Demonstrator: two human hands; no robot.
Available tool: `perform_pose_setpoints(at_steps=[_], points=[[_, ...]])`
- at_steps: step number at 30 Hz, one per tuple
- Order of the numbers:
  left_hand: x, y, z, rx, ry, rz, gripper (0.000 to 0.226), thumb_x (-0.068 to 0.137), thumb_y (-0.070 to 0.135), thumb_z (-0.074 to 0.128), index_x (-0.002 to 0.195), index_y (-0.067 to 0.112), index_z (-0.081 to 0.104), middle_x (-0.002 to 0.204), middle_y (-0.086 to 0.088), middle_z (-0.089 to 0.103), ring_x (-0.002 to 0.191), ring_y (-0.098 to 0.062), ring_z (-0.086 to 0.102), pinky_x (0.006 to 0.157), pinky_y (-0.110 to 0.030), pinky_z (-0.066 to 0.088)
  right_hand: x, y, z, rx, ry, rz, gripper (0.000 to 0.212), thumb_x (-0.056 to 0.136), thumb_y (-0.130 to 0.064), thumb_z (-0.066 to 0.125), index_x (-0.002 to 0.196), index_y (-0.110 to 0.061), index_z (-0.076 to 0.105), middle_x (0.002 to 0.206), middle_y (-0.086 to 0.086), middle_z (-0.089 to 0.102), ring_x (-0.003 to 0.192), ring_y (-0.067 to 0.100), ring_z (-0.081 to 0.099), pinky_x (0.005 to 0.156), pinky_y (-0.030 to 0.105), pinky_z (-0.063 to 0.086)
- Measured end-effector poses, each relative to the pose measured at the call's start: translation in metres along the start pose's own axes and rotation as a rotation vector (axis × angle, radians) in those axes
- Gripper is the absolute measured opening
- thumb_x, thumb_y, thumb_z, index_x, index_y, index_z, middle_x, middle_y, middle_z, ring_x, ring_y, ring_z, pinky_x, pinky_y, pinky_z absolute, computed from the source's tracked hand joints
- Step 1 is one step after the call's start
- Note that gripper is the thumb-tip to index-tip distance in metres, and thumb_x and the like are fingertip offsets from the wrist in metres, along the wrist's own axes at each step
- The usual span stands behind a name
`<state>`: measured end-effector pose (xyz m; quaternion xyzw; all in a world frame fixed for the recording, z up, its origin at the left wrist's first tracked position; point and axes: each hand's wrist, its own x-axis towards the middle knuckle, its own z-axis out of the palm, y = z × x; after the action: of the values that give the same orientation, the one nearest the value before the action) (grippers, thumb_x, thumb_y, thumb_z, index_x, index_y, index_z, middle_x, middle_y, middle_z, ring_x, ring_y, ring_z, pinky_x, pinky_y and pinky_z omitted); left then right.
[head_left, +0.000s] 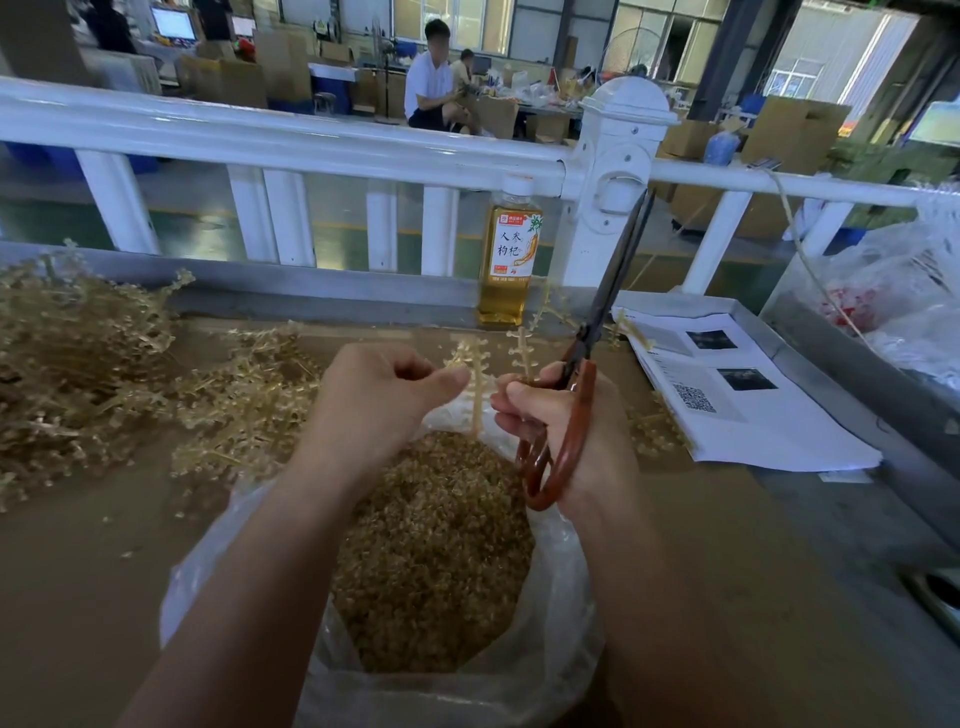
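My left hand (374, 400) pinches the tip of a pale beige plastic sprue (474, 384) with small side pieces, held above a clear plastic bag (561, 613) full of tiny beige bits. My right hand (566, 431) grips red-handled scissors (582, 364), blades closed and pointing up toward the fence post. Its thumb and fingers also pinch the stem of a second sprue (522, 353).
A heap of beige sprues (88, 374) covers the brown table on the left. An amber drink bottle (508, 254) stands by the white fence (311, 145). Printed papers (737, 395) lie at the right, plastic bags (893, 280) beyond. People sit far behind.
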<state>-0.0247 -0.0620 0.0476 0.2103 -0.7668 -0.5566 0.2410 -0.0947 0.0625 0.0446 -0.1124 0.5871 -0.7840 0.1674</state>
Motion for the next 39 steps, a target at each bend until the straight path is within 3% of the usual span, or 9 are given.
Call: perform_pose_setpoints(at_steps=[6,13,17,19,21,23,28,31,39], points=[[0.001,-0.002,0.002,-0.031,-0.122,0.070,0.010,0.084,0.014,0.066,0.085,0.025,0.065,0.076,0.011,0.065,0.040,0.005,0.048,0.041,-0.010,0.038,-0.001,-0.002,0.001,0.059,-0.036,-0.014,0.029,0.081,0.019,0.053,0.079,-0.008,0.044,0.061,0.005,0.066,0.051,0.014,0.066,0.052,0.021,0.056],[0.000,-0.008,0.001,0.166,-0.382,-0.016,0.027,0.082,0.051,0.052,0.098,0.034,0.064,0.069,0.006,0.063,0.046,-0.003,0.056,0.046,-0.019,0.035,0.001,-0.002,-0.003,0.128,-0.077,-0.097,0.029,0.080,0.020,0.052,0.079,-0.009,0.045,0.059,0.002,0.069,0.059,0.015,0.069,0.060,0.024,0.056],[0.000,-0.003,0.003,0.083,-0.255,0.137,0.047,0.083,0.019,0.067,0.125,0.033,0.053,0.110,0.018,0.059,0.052,0.000,0.056,0.045,-0.010,0.042,0.000,-0.003,-0.002,0.188,-0.110,-0.112,0.032,0.079,0.022,0.050,0.074,-0.008,0.046,0.059,0.004,0.068,0.057,0.016,0.069,0.059,0.024,0.056],[-0.001,0.001,0.004,0.036,-0.208,0.263,0.049,0.081,0.006,0.067,0.117,0.036,0.057,0.119,0.032,0.047,0.054,0.002,0.057,0.051,-0.010,0.046,-0.001,-0.003,-0.002,0.203,-0.117,-0.104,0.031,0.079,0.022,0.050,0.073,-0.008,0.046,0.058,0.004,0.068,0.056,0.017,0.069,0.058,0.024,0.056],[-0.001,0.004,0.002,-0.013,-0.194,0.310,0.042,0.079,0.001,0.066,0.093,0.040,0.068,0.108,0.034,0.056,0.050,0.003,0.057,0.049,-0.015,0.049,0.000,-0.003,-0.003,0.208,-0.113,-0.093,0.031,0.079,0.022,0.050,0.073,-0.008,0.047,0.058,0.004,0.068,0.056,0.017,0.068,0.056,0.023,0.055],[-0.001,0.002,-0.002,-0.014,-0.174,0.266,0.028,0.080,0.003,0.067,0.075,0.030,0.073,0.090,0.017,0.070,0.041,-0.004,0.051,0.045,-0.023,0.047,0.001,-0.002,-0.004,0.204,-0.109,-0.086,0.033,0.079,0.022,0.049,0.073,-0.009,0.047,0.058,0.003,0.068,0.056,0.016,0.068,0.054,0.023,0.054],[-0.001,0.001,-0.003,-0.085,-0.338,0.179,0.005,0.077,0.020,0.068,0.081,0.017,0.069,0.077,0.003,0.070,0.038,-0.006,0.048,0.040,-0.016,0.039,0.003,-0.001,-0.005,0.213,-0.119,-0.098,0.031,0.079,0.020,0.050,0.073,-0.011,0.046,0.061,0.003,0.069,0.058,0.015,0.068,0.054,0.025,0.054],[-0.001,0.000,0.000,-0.103,-0.345,0.087,0.008,0.075,0.009,0.071,0.078,0.007,0.064,0.062,0.001,0.065,0.041,-0.002,0.046,0.040,-0.014,0.038,0.002,0.000,-0.005,0.195,-0.124,-0.102,0.031,0.079,0.020,0.051,0.075,-0.011,0.046,0.062,0.003,0.069,0.060,0.016,0.068,0.056,0.026,0.055],[0.000,0.000,-0.005,-0.270,-0.337,-0.047,0.009,0.069,0.013,0.069,0.061,0.017,0.072,0.053,0.002,0.062,0.039,-0.003,0.036,0.038,-0.013,0.029,0.000,0.002,-0.003,0.206,-0.126,-0.079,0.029,0.078,0.019,0.054,0.079,-0.009,0.047,0.065,0.005,0.070,0.061,0.018,0.069,0.056,0.024,0.055]])
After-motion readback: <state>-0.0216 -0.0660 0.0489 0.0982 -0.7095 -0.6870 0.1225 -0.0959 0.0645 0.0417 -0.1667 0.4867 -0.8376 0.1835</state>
